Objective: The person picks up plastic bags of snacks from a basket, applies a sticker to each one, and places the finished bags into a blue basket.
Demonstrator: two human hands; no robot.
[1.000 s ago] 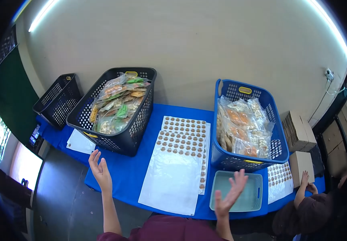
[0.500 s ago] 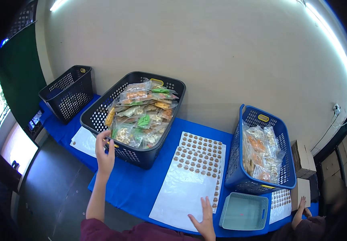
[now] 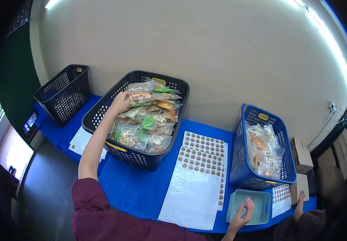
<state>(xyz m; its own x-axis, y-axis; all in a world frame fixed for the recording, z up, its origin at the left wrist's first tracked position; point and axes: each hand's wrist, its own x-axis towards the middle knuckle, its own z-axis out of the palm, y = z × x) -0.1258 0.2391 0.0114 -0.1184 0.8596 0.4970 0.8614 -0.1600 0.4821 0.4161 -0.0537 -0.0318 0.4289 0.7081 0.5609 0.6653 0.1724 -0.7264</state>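
Observation:
My left hand [image 3: 120,102] reaches over the near left rim of the large black basket [image 3: 149,161]. Its fingers are closed at the left edge of a clear plastic packet of orange snacks [image 3: 139,95], high on the heap. Other clear packets with green, yellow and whitish contents fill the basket, including a packet of green pieces [image 3: 147,121]. My right hand [image 3: 243,213] hovers over the pale green plastic tray [image 3: 265,197], fingers loosely curved and the thumb apart, nothing in it.
Sheets of round stickers [image 3: 199,160] lie on the blue tablecloth [image 3: 127,188]. A blue basket [image 3: 237,170] holds more packets. Another black basket [image 3: 71,106] stands far left. At the right, another person's hand [image 3: 301,199] touches a cardboard piece [image 3: 301,184] near stacked cartons [image 3: 302,156].
My left hand has moved from the black basket's near rim up and into it, to the packets. My right hand went right, from over the sticker sheet to over the tray, its fingers curling.

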